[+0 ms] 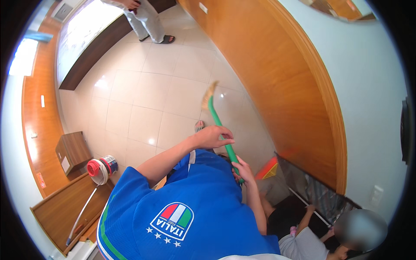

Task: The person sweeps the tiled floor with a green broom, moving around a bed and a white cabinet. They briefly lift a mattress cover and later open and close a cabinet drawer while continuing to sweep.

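A broom with a green handle (pixel 214 113) and tan bristles (pixel 209 94) slants across the middle of the view. My left hand (pixel 212 138) is closed loosely about the handle, partway along it. Lower down, near the handle's end, my right hand (pixel 244 170) grips it too. The bristle end points away from me, over the tiled floor (pixel 173 97); whether it touches the tiles I cannot tell. One sandalled foot (pixel 199 125) shows just beyond my left hand.
A person (pixel 145 24) stands at the far end; another person (pixel 305 242) is low at the right, by a dark frame (pixel 312 186). Beside my right hand is an orange-red object (pixel 266 169). Wood panelling (pixel 277 73) lines the right; a bucket (pixel 104 169) and wooden box (pixel 73 151) stand left.
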A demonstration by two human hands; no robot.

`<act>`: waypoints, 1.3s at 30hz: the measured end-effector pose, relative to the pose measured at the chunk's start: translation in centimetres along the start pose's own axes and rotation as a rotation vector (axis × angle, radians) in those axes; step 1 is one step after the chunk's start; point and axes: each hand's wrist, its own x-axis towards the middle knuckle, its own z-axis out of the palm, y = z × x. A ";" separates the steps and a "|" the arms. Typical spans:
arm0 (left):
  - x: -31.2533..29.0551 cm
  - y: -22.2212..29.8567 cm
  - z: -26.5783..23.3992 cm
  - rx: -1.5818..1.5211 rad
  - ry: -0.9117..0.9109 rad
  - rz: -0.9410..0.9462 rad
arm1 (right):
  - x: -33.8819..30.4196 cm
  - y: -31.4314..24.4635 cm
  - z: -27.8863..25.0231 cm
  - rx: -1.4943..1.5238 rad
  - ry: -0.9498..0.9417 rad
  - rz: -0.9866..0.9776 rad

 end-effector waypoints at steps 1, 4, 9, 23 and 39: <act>-0.3 -0.4 -1.4 0.003 0.034 -0.009 | 0.7 -2.4 1.5 0.007 -0.045 -0.012; -2.1 -0.7 -5.4 -0.043 0.206 -0.125 | 4.0 -8.7 4.8 -0.047 -0.150 -0.078; -6.7 -2.8 -9.5 -0.035 0.439 -0.228 | 10.8 -18.8 9.0 -0.178 -0.201 -0.173; -4.5 -1.1 -13.3 0.010 0.668 -0.526 | 36.6 -23.2 -0.1 0.600 -0.099 0.098; 9.3 -2.9 -18.6 -0.034 0.560 -0.265 | 10.6 -20.4 -5.2 -0.111 0.179 0.250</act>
